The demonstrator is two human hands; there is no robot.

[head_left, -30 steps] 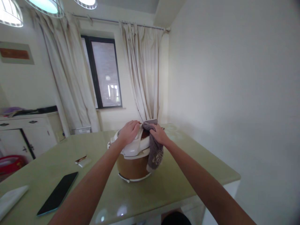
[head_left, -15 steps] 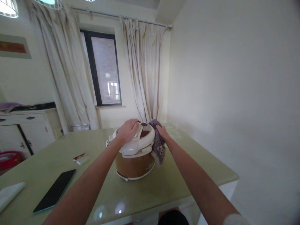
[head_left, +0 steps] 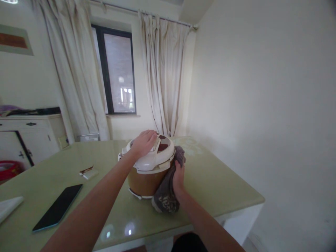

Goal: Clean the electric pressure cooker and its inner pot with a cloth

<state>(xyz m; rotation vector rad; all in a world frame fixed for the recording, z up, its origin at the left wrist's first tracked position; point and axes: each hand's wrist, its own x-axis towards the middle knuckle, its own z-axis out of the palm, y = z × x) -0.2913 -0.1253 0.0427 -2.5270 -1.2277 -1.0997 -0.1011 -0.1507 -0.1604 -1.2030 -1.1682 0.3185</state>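
A rice cooker (head_left: 144,182) with a white lid and a golden-brown body stands upright on the table. My left hand (head_left: 145,142) lies on top of its lid, fingers stretched out together over the handle area. On the cooker's right side, my right hand (head_left: 179,176) presses a grey-brown patterned towel (head_left: 165,196) against the body. The towel hangs down to the tabletop and covers the lower right of the cooker. Its upper end bunches above my fingers, and part of my grip is hidden by the cloth.
The pale green table (head_left: 210,189) ends at a front edge close to me. On the left lie a dark tablet (head_left: 58,207), a small white object with a brown strip (head_left: 88,172) and a white item (head_left: 9,206). A wall (head_left: 262,105) rises on the right.
My right hand has moved down along the cooker's side with the towel, now spread lower and toward me. My left hand stays on the lid. The view has shifted slightly.
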